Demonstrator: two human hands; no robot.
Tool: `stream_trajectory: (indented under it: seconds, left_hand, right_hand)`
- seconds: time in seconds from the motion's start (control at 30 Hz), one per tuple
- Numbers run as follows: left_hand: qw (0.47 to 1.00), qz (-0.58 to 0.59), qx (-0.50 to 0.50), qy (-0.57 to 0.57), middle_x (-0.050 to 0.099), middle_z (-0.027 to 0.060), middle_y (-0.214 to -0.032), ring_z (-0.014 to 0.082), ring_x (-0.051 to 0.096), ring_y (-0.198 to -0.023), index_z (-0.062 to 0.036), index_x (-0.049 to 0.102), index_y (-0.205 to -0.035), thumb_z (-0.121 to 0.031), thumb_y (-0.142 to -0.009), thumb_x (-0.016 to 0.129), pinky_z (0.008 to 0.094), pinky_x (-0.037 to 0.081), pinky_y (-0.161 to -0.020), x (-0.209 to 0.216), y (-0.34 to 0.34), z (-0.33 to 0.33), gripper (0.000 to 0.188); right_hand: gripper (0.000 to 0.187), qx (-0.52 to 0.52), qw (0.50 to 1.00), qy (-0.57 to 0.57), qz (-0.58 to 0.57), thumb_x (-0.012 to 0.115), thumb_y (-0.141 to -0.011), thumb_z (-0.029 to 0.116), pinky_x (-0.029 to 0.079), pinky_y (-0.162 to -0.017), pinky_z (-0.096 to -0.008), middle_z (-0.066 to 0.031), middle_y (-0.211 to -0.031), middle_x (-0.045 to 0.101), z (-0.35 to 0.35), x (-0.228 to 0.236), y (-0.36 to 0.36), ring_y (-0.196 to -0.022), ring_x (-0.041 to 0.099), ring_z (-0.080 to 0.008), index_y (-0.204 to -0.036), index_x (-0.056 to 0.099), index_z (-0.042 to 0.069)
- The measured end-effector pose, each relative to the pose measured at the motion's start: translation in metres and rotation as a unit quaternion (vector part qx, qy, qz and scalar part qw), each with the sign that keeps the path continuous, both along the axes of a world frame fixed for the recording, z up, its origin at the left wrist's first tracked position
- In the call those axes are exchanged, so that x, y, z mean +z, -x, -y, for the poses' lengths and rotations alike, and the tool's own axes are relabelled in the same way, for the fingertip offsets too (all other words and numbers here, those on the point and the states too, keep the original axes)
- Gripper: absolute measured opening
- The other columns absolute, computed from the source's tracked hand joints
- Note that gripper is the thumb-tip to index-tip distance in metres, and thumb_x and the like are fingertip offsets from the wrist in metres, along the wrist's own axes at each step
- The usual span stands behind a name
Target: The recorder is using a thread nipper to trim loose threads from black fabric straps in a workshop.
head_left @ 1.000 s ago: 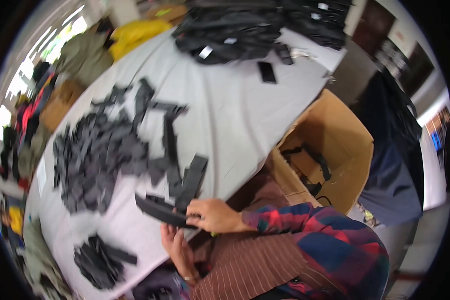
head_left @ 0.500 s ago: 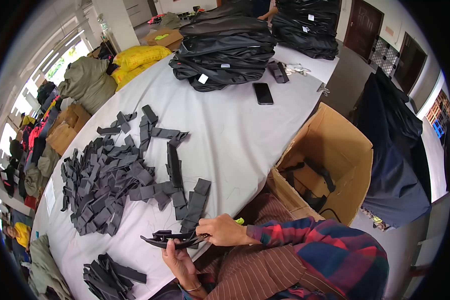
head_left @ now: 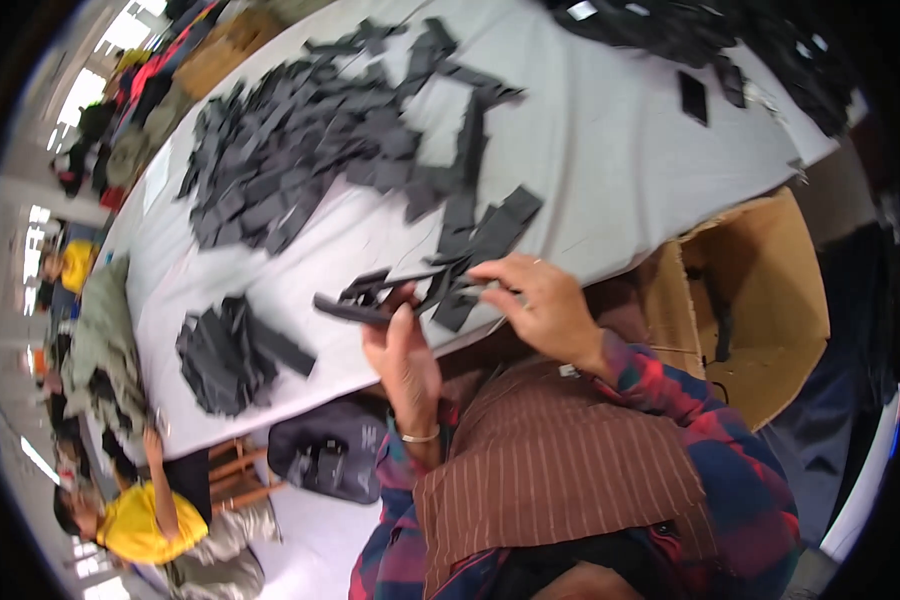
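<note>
My left hand (head_left: 407, 370) is closed around a small bundle of dark fabric strips (head_left: 352, 308), held just above the table's near edge. To its right, my right hand (head_left: 545, 305) is closed, thumb and fingers together beside the bundle's end. A small greyish thing shows at those fingertips, too blurred to name. Just beyond my right hand, a few folded dark strips (head_left: 508, 222) lie on the table. A large heap of similar strips (head_left: 300, 140) spreads farther off to the left. A smaller pile of strips (head_left: 228, 358) lies near the edge, left of my left hand.
The table (head_left: 590, 150) has a pale cloth cover. An open cardboard box (head_left: 770, 300) stands at its right side. Black bundles (head_left: 660, 30) and a phone (head_left: 692, 98) lie at the far right. A person in a yellow top (head_left: 150, 520) is at the lower left.
The view has swung down and left, showing more of the apron and the floor. My right hand has drawn slightly away from the bundle; my left still holds it.
</note>
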State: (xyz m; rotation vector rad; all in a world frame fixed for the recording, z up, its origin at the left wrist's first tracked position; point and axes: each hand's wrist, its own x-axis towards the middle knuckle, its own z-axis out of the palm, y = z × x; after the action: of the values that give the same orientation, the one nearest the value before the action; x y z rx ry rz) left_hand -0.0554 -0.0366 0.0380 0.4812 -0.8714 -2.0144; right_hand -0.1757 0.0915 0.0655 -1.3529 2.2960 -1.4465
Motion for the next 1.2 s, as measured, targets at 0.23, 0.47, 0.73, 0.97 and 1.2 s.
stream_trajectory:
  seconds: [0.23, 0.47, 0.73, 0.97, 1.2]
  left_hand:
    - [0.997, 0.038, 0.019, 0.071, 0.062, 0.016, -0.112, 0.0189, 0.057, -0.096, -0.0024, 0.052, -0.114, 0.001, -0.083, 0.061, 0.0323, 0.041, -0.094, 0.002, -0.004, -0.004, 0.032]
    - [0.993, 0.049, 0.014, 0.103, 0.062, 0.0166, -0.112, 0.019, 0.056, -0.098, -0.0006, 0.047, -0.125, 0.003, -0.082, 0.06, 0.0319, 0.041, -0.094, 0.002, -0.006, -0.006, 0.045]
    - [0.99, 0.071, 0.011, 0.12, 0.059, 0.0177, -0.115, 0.02, 0.056, -0.102, -0.0001, 0.045, -0.126, 0.008, -0.08, 0.059, 0.0323, 0.041, -0.095, 0.004, -0.004, -0.008, 0.049]
    - [0.98, 0.093, 0.029, 0.174, 0.059, 0.0159, -0.116, 0.0209, 0.056, -0.108, 0.0, 0.044, -0.127, 0.008, -0.075, 0.061, 0.0327, 0.039, -0.096, -0.005, -0.006, -0.008, 0.054]
    - [0.974, 0.117, 0.028, 0.192, 0.058, 0.0126, -0.116, 0.0182, 0.055, -0.104, -0.0007, 0.046, -0.124, 0.007, -0.073, 0.064, 0.0306, 0.039, -0.094, -0.004, -0.007, -0.01, 0.054]
  right_hand:
    - [0.017, 0.015, 1.0, 0.014, -0.001, 0.066, -0.081, 0.01, 0.047, -0.066, -0.0339, -0.0088, -0.083, 0.065, 0.008, -0.006, -0.003, -0.077, 0.061, -0.0276, -0.097, 0.067, 0.006]
    - [0.014, 0.012, 1.0, 0.022, -0.011, 0.066, -0.081, 0.01, 0.046, -0.063, -0.0339, -0.0083, -0.078, 0.063, 0.009, -0.004, -0.007, -0.071, 0.06, -0.0266, -0.094, 0.068, 0.006]
    - [0.01, 0.007, 0.998, 0.026, -0.065, 0.068, -0.078, 0.01, 0.044, -0.06, -0.0342, -0.0058, -0.073, 0.062, 0.011, -0.003, -0.004, -0.066, 0.058, -0.0248, -0.088, 0.068, 0.008]
    - [0.012, 0.026, 0.994, -0.009, -0.105, 0.068, -0.078, 0.01, 0.044, -0.061, -0.0354, -0.0052, -0.074, 0.06, 0.014, 0.003, -0.005, -0.067, 0.057, -0.0254, -0.09, 0.066, 0.009]
    - [0.016, 0.035, 0.992, -0.019, -0.119, 0.065, -0.079, 0.008, 0.046, -0.062, -0.0381, -0.0074, -0.077, 0.054, 0.028, -0.003, -0.015, -0.074, 0.057, -0.0275, -0.095, 0.063, 0.007]
